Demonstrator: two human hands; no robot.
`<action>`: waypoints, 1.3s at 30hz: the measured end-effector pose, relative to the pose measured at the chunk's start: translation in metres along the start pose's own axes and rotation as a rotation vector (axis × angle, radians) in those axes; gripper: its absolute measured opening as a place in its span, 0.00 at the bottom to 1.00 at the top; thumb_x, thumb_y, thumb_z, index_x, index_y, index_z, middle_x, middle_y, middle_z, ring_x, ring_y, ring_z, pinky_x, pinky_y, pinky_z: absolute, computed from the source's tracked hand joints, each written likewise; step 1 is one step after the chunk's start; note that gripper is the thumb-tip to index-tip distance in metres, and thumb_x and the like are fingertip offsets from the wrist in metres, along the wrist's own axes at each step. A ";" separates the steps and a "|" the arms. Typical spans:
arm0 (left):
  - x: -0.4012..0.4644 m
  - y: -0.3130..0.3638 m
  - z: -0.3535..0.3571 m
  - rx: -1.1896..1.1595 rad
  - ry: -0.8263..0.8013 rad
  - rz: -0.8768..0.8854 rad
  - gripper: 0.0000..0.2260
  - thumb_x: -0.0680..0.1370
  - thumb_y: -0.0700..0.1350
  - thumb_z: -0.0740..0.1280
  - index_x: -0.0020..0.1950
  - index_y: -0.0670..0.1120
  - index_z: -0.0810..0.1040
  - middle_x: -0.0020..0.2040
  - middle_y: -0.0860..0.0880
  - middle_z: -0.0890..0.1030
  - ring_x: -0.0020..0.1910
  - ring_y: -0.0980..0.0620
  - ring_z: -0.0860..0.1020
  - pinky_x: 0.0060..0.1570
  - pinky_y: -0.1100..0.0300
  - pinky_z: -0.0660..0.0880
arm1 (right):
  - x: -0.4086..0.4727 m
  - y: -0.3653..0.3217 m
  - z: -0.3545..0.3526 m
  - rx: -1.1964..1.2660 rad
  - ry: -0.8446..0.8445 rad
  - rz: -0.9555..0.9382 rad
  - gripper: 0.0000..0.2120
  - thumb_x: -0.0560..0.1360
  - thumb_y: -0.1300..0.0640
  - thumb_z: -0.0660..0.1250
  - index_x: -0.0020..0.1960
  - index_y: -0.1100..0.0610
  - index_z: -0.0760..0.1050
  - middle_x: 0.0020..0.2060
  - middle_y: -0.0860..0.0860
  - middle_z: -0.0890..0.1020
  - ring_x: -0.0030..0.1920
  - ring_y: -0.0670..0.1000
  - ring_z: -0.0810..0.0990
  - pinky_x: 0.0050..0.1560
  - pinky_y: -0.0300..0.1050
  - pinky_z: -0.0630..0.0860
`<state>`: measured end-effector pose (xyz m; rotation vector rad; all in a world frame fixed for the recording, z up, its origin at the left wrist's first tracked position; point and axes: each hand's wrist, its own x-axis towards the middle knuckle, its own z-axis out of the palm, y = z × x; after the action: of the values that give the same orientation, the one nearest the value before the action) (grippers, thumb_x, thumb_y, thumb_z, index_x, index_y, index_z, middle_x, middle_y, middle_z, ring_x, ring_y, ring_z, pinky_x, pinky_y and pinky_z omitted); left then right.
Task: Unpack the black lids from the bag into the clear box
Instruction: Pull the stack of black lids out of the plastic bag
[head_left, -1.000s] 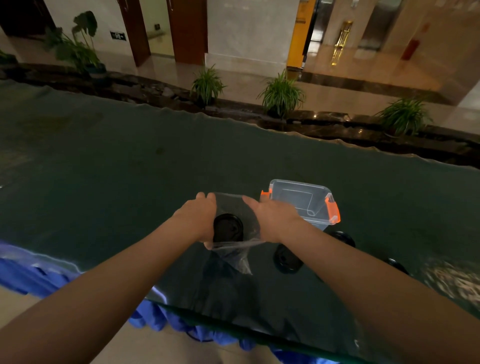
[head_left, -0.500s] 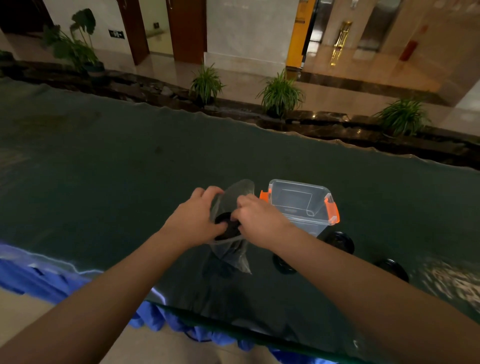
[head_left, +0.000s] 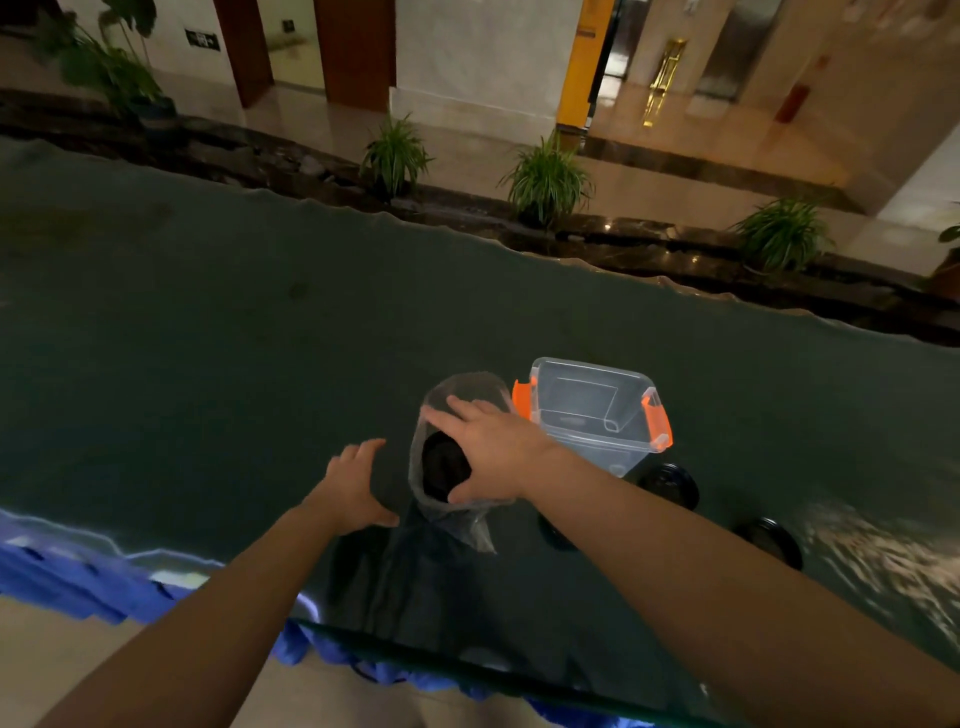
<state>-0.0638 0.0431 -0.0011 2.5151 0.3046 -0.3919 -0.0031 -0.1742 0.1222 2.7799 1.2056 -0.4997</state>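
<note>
A clear plastic bag (head_left: 467, 387) is held just above the dark table, its mouth pointing away from me. One black lid (head_left: 444, 465) shows through its side. My right hand (head_left: 498, 452) grips the bag from the right, fingers over the top and thumb underneath, pressing on the lid through the plastic. My left hand (head_left: 356, 488) hovers open just left of the bag, not touching it. The clear box (head_left: 587, 447) with orange latches stands right behind my right hand, tilted, with no lids visible inside.
Three black lids lie on the table near the box: one (head_left: 670, 483) at its front right, one (head_left: 769, 540) further right, one (head_left: 556, 535) partly under my right forearm. The table's near edge (head_left: 467, 670) has blue cloth hanging below. Potted plants line the far side.
My left hand has let go of the bag and drawn back to the left. My right hand now holds the bag alone, and the bag has swung so its mouth faces away.
</note>
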 end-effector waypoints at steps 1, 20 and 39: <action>0.004 0.002 0.007 -0.020 -0.024 0.022 0.60 0.57 0.55 0.85 0.81 0.48 0.54 0.75 0.39 0.64 0.74 0.36 0.63 0.72 0.42 0.65 | 0.000 0.001 0.001 -0.018 -0.001 0.000 0.56 0.67 0.36 0.75 0.80 0.41 0.41 0.82 0.54 0.51 0.78 0.64 0.55 0.75 0.62 0.59; 0.038 0.042 0.041 -0.432 0.017 0.359 0.48 0.53 0.53 0.88 0.68 0.63 0.69 0.65 0.54 0.76 0.61 0.61 0.76 0.60 0.63 0.75 | -0.028 0.040 0.029 0.110 0.112 0.051 0.67 0.56 0.22 0.71 0.80 0.42 0.37 0.82 0.53 0.48 0.80 0.64 0.49 0.76 0.64 0.56; 0.005 0.041 0.032 0.888 -0.010 0.340 0.42 0.72 0.56 0.73 0.80 0.60 0.51 0.77 0.48 0.63 0.72 0.39 0.64 0.62 0.39 0.69 | -0.062 0.006 0.164 0.599 0.275 0.187 0.41 0.74 0.34 0.66 0.80 0.47 0.54 0.78 0.47 0.64 0.74 0.48 0.68 0.66 0.48 0.74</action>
<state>-0.0535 -0.0074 -0.0076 3.3341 -0.3987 -0.4682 -0.0819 -0.2534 -0.0136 3.5267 0.9341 -0.5497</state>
